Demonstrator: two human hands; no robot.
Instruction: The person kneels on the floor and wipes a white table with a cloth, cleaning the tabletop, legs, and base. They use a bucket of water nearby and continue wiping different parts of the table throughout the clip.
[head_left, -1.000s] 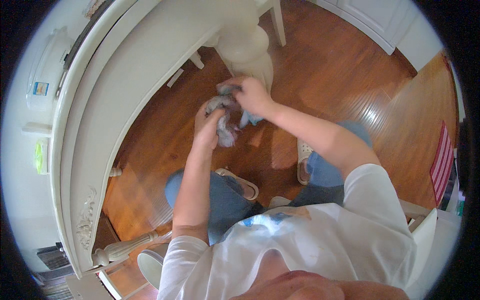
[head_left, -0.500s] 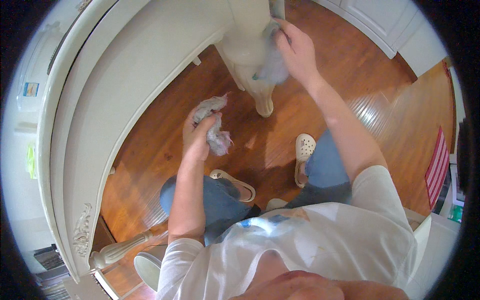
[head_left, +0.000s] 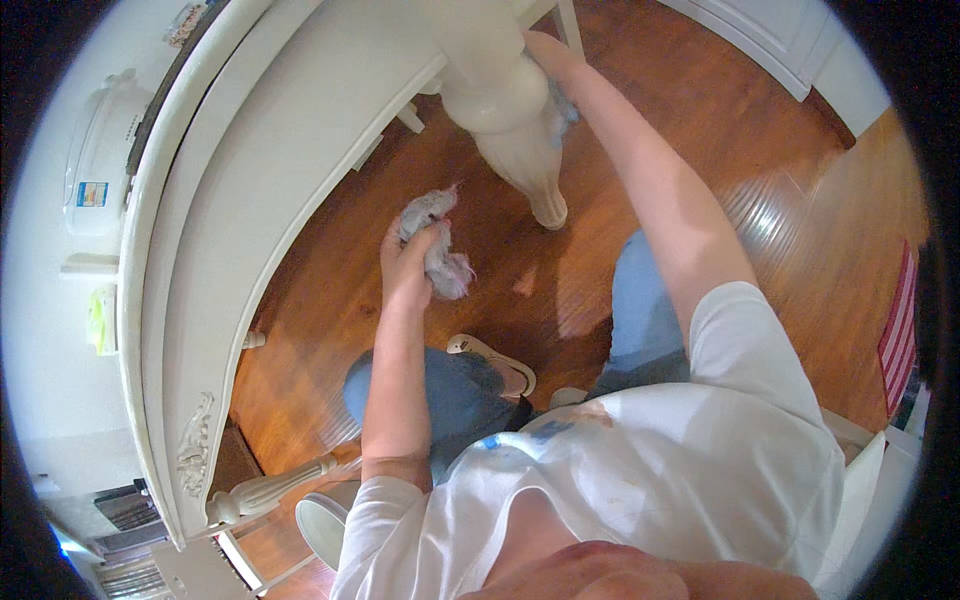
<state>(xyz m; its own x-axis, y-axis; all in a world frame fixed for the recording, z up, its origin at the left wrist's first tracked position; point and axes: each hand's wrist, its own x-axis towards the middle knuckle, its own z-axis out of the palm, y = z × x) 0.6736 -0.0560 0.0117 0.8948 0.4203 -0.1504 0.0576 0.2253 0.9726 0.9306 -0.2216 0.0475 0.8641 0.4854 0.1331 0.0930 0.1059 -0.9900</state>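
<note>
A thick, carved cream table leg [head_left: 500, 115] stands on the wooden floor ahead of me. My right hand [head_left: 548, 52] reaches round its right side, and its fingers are hidden behind the leg. A pale bluish cloth [head_left: 564, 112] held there shows partly below the wrist, against the leg. Over the floor, left of the leg and apart from it, my left hand [head_left: 406, 264] is closed round a crumpled greyish-white cloth [head_left: 447, 274] with frayed pinkish edges.
The cream table [head_left: 290, 110] curves along my left, with carved trim and a second turned leg [head_left: 265, 495] near me. A round white object [head_left: 322, 528] sits by that leg. White cabinets [head_left: 760, 35] stand at the far right; a red-and-white striped mat [head_left: 900, 330] lies right.
My right hand has gone further round behind the table leg, taking the bluish cloth with it, mostly out of sight. The left hand keeps its cloth. My view has shifted slightly.
</note>
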